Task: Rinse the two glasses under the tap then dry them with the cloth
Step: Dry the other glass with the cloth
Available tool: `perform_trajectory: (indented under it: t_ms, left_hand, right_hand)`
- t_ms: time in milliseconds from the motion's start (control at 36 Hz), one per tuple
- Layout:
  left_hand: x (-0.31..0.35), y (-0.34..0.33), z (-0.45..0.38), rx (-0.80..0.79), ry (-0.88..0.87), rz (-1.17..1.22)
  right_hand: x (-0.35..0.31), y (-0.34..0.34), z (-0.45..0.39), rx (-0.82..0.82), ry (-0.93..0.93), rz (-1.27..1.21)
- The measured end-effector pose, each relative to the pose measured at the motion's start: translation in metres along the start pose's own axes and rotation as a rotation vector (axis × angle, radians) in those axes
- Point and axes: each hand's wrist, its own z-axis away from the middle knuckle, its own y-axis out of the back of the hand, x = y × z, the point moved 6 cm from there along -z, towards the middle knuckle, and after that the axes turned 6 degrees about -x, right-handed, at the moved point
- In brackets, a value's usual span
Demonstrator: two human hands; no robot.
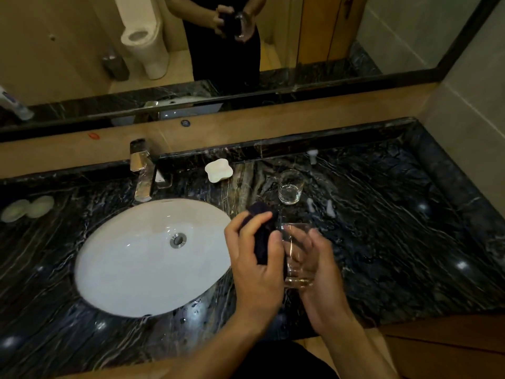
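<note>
My right hand (319,272) grips a clear glass (296,242), tilted, above the counter just right of the sink. My left hand (254,258) holds a dark cloth (262,231) pressed against the glass's left side. The second clear glass (290,186) stands upright on the black marble counter behind my hands, apart from them. The chrome tap (142,170) stands behind the white oval sink (131,263); no water runs from it.
A white soap dish (218,169) sits behind the sink's right rim. Two pale round soaps (27,209) lie at the far left. Small white items (313,155) lie near the back wall. The marble counter (396,228) is wet in spots. A mirror (300,36) spans the wall.
</note>
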Motion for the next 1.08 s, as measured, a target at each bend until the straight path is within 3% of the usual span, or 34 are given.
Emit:
perform_trajectory:
  t_ms: [83,194,361,417,472,556,694,806,861,972,1028,1083]
  left_hand:
    - [0.002,0.002,-0.011,-0.047,-0.063,-0.008]
    - [-0.001,0.0,-0.01,-0.087,0.032,0.11]
    - [0.009,-0.004,0.022,-0.171,-0.399,-0.129]
    - [0.018,-0.006,0.028,-0.226,-0.606,-0.198]
    - [0.022,-0.007,0.022,-0.238,-0.673,-0.216]
    - [0.019,-0.003,0.004,-0.177,-0.48,-0.103]
    - [0.011,0.004,-0.018,-0.062,-0.054,0.111]
    - [-0.02,-0.003,-0.032,-0.028,0.37,0.378]
    - [-0.019,-0.004,-0.03,-0.024,0.347,0.296]
    - [-0.005,-0.005,-0.013,-0.062,0.071,-0.011]
    - [-0.005,-0.006,-0.012,-0.108,0.009,-0.037]
    - [-0.005,-0.007,-0.016,-0.173,-0.05,-0.045]
  right_hand:
    - [-0.001,-0.003,-0.001,-0.012,0.068,0.063]
    - [0.0,-0.004,-0.008,-0.024,0.026,-0.058]
    - [0.0,0.011,-0.015,0.14,0.054,-0.066]
    - [0.008,0.012,-0.014,0.093,0.004,-0.132]
    - [0.015,0.007,-0.011,0.005,-0.049,-0.239]
    - [0.009,-0.001,-0.007,-0.071,-0.005,-0.257]
    - [-0.004,-0.004,-0.008,-0.173,0.028,-0.083]
    - [-0.004,-0.002,-0.01,-0.122,-0.012,-0.015]
    - [0.0,0.002,-0.013,-0.053,0.004,0.022]
    - [0.003,0.008,-0.014,0.117,0.087,0.274]
    - [0.004,0.006,-0.013,0.087,0.087,0.331]
    - [0.008,0.004,-0.014,-0.004,0.027,0.226]
